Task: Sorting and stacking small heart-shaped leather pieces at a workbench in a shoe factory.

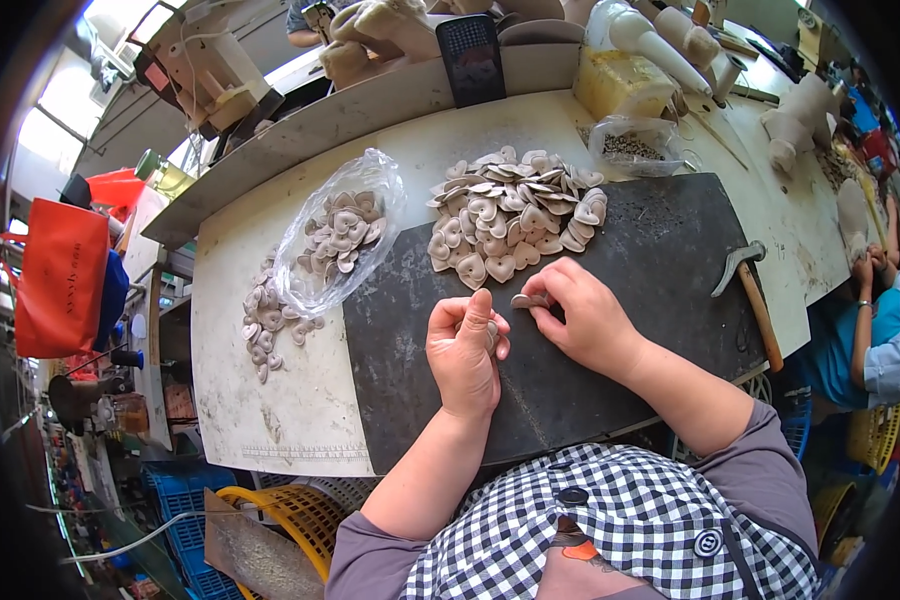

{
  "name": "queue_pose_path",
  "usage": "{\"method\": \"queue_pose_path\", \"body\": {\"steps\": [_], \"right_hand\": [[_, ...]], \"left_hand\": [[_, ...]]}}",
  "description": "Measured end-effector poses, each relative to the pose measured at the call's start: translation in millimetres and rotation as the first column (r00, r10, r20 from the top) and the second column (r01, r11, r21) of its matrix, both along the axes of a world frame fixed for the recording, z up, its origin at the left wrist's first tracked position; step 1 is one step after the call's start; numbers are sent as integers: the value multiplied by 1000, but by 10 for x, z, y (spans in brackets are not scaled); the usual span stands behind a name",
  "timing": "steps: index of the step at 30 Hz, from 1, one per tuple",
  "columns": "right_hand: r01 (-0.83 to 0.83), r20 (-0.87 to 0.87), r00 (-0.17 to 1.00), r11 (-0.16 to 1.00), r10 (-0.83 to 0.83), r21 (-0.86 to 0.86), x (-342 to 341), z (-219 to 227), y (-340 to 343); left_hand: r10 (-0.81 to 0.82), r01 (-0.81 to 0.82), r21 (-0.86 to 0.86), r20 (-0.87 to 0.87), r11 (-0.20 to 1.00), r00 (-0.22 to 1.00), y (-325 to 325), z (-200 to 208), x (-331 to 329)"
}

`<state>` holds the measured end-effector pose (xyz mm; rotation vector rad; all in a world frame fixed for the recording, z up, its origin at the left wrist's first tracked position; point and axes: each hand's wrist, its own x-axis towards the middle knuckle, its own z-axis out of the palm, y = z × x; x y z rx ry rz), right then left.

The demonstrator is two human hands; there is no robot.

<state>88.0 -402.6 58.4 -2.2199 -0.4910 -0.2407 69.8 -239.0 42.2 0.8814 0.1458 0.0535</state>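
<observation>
Over the dark mat (420,400), my left hand (465,350) is closed with its thumb up, and a bit of a beige piece shows between thumb and fingers. My right hand (595,320), just beside it, pinches a small beige heart-shaped piece (522,300) seen nearly edge-on. Beyond both hands rises a heap of beige padded hearts (505,215), each with a small hole or dimple. To the left, a clear plastic bag (305,290) lies open with more hearts inside. Smaller loose hearts (263,325) are strewn next to it on the pale tabletop (270,420).
A hammer (758,305) with a wooden handle rests at the mat's right edge. A clear bag of small metal bits (635,148) sits behind it, near a yellowish tub (620,85). A dark phone (470,62) leans on the rear ledge. A co-worker's arm (863,320) shows at far right.
</observation>
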Motion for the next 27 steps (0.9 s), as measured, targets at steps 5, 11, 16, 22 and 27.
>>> {"method": "queue_pose_path", "body": {"steps": [5,11,16,22,27], "right_hand": [[2,-72,997,998,3,70,-133,86,-48],[-124,-124,974,904,190,409,-162,132,-105],[59,383,923,974,29,-217,294,21,-64],[61,157,986,996,-50,-70,367,-33,-105],[120,-132,985,989,-109,83,207,14,-241]], "left_hand": [[7,-7,131,-3,991,1000,-16,98,-35],[-156,158,320,-32,934,987,-1,53,-92],[35,-51,164,100,985,994,-20,50,-31],[86,-95,164,59,982,994,49,30,-24],[78,-80,123,17,989,997,41,56,-21]]}}
